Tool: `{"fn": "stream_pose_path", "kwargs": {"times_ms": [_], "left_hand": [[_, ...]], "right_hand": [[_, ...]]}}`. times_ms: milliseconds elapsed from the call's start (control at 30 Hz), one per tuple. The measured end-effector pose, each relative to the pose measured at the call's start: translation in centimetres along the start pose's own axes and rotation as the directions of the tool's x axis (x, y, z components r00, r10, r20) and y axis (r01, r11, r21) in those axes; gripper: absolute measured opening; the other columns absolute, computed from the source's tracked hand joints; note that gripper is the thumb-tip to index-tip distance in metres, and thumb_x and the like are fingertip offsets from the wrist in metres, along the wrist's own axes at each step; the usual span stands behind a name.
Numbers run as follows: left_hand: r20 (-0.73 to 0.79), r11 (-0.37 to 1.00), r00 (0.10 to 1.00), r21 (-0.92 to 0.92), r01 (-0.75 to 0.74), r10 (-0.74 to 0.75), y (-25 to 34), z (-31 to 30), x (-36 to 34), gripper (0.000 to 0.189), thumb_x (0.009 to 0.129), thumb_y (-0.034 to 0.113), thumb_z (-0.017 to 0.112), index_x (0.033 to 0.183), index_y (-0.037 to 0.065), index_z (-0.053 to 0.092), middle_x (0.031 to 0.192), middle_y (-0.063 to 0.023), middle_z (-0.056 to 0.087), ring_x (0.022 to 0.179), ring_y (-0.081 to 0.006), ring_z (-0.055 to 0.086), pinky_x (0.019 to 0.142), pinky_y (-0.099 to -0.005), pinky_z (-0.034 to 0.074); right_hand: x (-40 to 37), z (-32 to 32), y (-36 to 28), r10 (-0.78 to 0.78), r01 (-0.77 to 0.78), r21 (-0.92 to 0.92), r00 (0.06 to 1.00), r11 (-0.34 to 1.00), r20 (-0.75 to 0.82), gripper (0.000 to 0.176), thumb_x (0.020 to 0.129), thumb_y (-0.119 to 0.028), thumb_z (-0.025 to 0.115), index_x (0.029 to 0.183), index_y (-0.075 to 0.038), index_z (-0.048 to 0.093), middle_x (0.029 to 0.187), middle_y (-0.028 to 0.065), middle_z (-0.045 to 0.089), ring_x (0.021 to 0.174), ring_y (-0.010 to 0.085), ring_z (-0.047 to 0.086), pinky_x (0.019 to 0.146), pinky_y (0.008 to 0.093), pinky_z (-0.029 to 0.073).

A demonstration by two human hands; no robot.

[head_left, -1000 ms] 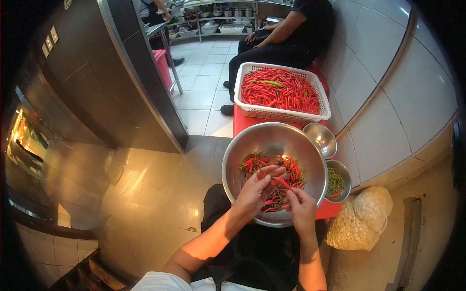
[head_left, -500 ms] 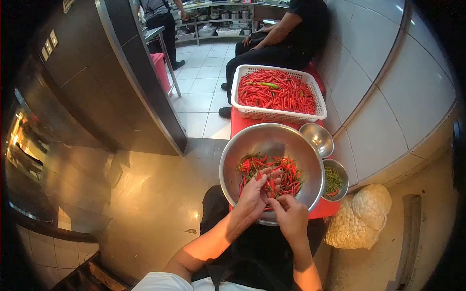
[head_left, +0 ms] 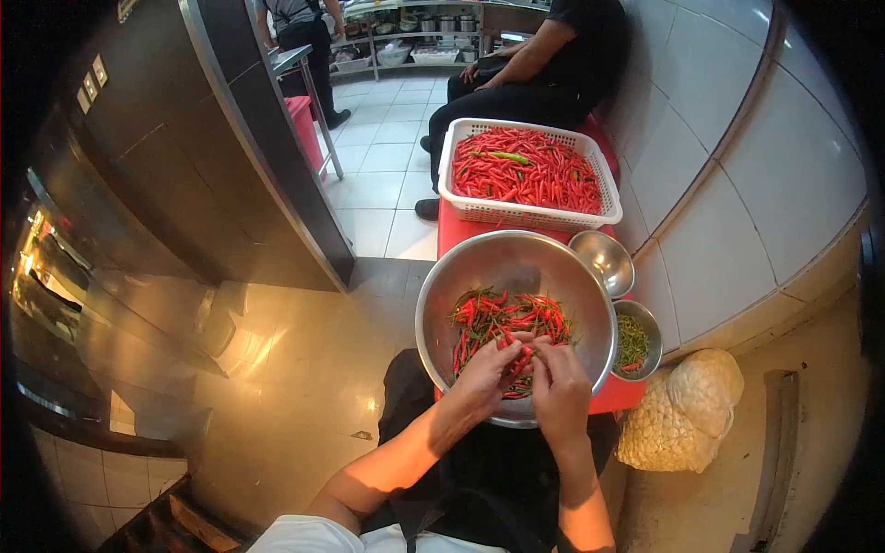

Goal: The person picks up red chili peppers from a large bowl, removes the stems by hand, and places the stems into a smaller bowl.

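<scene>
Over a large steel bowl (head_left: 442,263) of red chilies (head_left: 475,323) with green stems, my left hand (head_left: 481,373) is closed around a few red chilies. Close beside it, my right hand (head_left: 560,380) has its fingers pinched together at those chilies; the thing between its fingertips is too small to make out. Right of the big bowl stands a small steel bowl holding green stems (head_left: 631,344) and a bit of red. Behind that is another small steel bowl (head_left: 601,261) with a shiny inside.
A white basket (head_left: 530,217) of red chilies stands on a red surface (head_left: 454,232) beyond the bowl. Behind it a person (head_left: 544,74) in black sits; another person (head_left: 307,37) stands farther back. A filled pale bag (head_left: 678,419) lies at right, near the tiled wall.
My right hand has shifted slightly up, its fingers now nearer the chilies in my left hand. The left hand's fingers have curled in more.
</scene>
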State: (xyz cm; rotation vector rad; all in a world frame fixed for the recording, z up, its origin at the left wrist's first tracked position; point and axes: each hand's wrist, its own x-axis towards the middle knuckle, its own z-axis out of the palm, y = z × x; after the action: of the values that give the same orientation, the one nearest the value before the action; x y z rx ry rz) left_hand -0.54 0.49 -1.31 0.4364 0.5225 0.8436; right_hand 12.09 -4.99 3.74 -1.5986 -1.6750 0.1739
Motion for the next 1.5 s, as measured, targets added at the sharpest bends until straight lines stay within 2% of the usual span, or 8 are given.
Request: {"fn": "stream_pose_path", "kwargs": {"times_ms": [233, 467, 633, 767, 833, 1000, 1133, 1500], "left_hand": [[-0.053, 0.949, 0.995, 0.299, 0.097, -0.085, 0.8, 0.2, -0.6, 0.021, 0.099, 0.02, 0.057, 0.118, 0.01, 0.062, 0.102, -0.0023, 0.066, 0.09, -0.0116, 0.062, 0.08, -0.0273, 0.053], [0.204, 0.966, 0.979, 0.253, -0.058, 0.005, -3.0, -4.2, 3.7, 0.016, 0.101, 0.018, 0.053, 0.109, 0.006, 0.059, 0.1, -0.0051, 0.068, 0.087, -0.0158, 0.065, 0.075, -0.0312, 0.053], [0.18, 0.98, 0.984, 0.193, -0.041, 0.005, -3.6, -3.7, 4.4, 0.013, 0.1, 0.014, 0.052, 0.109, 0.006, 0.056, 0.096, -0.0074, 0.067, 0.077, -0.0181, 0.065, 0.06, -0.0325, 0.057], [0.205, 0.979, 0.979, 0.2, -0.027, -0.015, -3.9, -4.2, 5.2, 0.013, 0.099, 0.015, 0.053, 0.106, 0.005, 0.057, 0.095, -0.0059, 0.065, 0.08, -0.019, 0.065, 0.069, -0.0348, 0.058], [0.316, 0.814, 0.909, 0.43, -0.391, 0.271, -3.1, -4.5, 3.8, 0.019, 0.099, 0.017, 0.054, 0.113, 0.004, 0.059, 0.102, -0.0078, 0.067, 0.087, -0.0201, 0.066, 0.077, -0.0342, 0.057], [0.017, 0.986, 0.997, 0.152, 0.074, -0.077, 2.0, -2.5, 1.3, 0.027, 0.104, 0.018, 0.05, 0.124, 0.001, 0.057, 0.114, -0.0131, 0.069, 0.103, -0.0201, 0.068, 0.088, -0.0344, 0.057], [0.235, 0.679, 0.948, 0.662, -0.316, 0.212, 2.7, -2.9, 1.7, 0.025, 0.106, 0.014, 0.045, 0.123, 0.0, 0.056, 0.119, -0.0124, 0.066, 0.114, -0.017, 0.061, 0.1, -0.0313, 0.048], [0.254, 0.511, 0.967, 0.835, -0.203, -0.031, 1.6, -0.6, 0.1, 0.02, 0.105, 0.019, 0.048, 0.105, 0.001, 0.058, 0.078, -0.006, 0.06, 0.068, -0.014, 0.06, 0.061, -0.0298, 0.05]], "right_hand": [[0.2, -1.7, 2.0, -0.145, 0.173, -0.122, 0.967, 0.977, 0.209, 0.04, 0.091, -0.007, 0.059, 0.128, -0.018, 0.065, 0.101, 0.013, 0.067, 0.09, 0.0332, 0.067, 0.075, 0.044, 0.054], [-0.4, -1.8, 4.6, -0.358, 0.372, -0.047, 0.915, 0.927, 0.187, 0.023, 0.092, -0.016, 0.06, 0.103, 0.002, 0.067, 0.092, 0.0202, 0.066, 0.085, 0.0402, 0.062, 0.08, 0.0482, 0.05], [-0.6, -3.2, 3.3, 0.015, -0.014, -0.004, 0.933, 1.0, 0.359, 0.022, 0.098, -0.013, 0.058, 0.108, 0.003, 0.068, 0.098, 0.0222, 0.068, 0.094, 0.0408, 0.063, 0.085, 0.0446, 0.049], [-0.3, -3.4, 1.6, -0.096, 0.067, 0.112, 0.958, 0.991, 0.269, 0.018, 0.096, -0.01, 0.059, 0.105, 0.002, 0.069, 0.098, 0.0225, 0.068, 0.093, 0.0371, 0.064, 0.085, 0.0438, 0.05], [-0.1, -2.8, 2.3, -0.136, 0.121, 0.076, 0.964, 0.99, 0.228, 0.018, 0.095, -0.009, 0.06, 0.106, 0.002, 0.069, 0.1, 0.0217, 0.068, 0.094, 0.0365, 0.064, 0.085, 0.0438, 0.05], [-0.3, -3.3, 4.7, -0.223, 0.228, -0.063, 0.972, 0.972, 0.077, 0.01, 0.084, -0.005, 0.064, 0.093, -0.002, 0.069, 0.083, 0.0181, 0.062, 0.08, 0.0384, 0.061, 0.073, 0.0442, 0.049], [0.2, -6.0, 2.3, -0.18, 0.21, -0.161, 0.967, 0.964, 0.18, 0.006, 0.08, -0.005, 0.071, 0.084, -0.002, 0.067, 0.079, 0.0155, 0.061, 0.077, 0.0368, 0.063, 0.066, 0.045, 0.05], [0.8, -4.5, 0.8, -0.062, 0.076, -0.107, 0.99, 0.991, 0.128, 0.007, 0.083, -0.007, 0.07, 0.086, -0.002, 0.068, 0.083, 0.0161, 0.063, 0.08, 0.037, 0.063, 0.069, 0.0451, 0.05]]}}
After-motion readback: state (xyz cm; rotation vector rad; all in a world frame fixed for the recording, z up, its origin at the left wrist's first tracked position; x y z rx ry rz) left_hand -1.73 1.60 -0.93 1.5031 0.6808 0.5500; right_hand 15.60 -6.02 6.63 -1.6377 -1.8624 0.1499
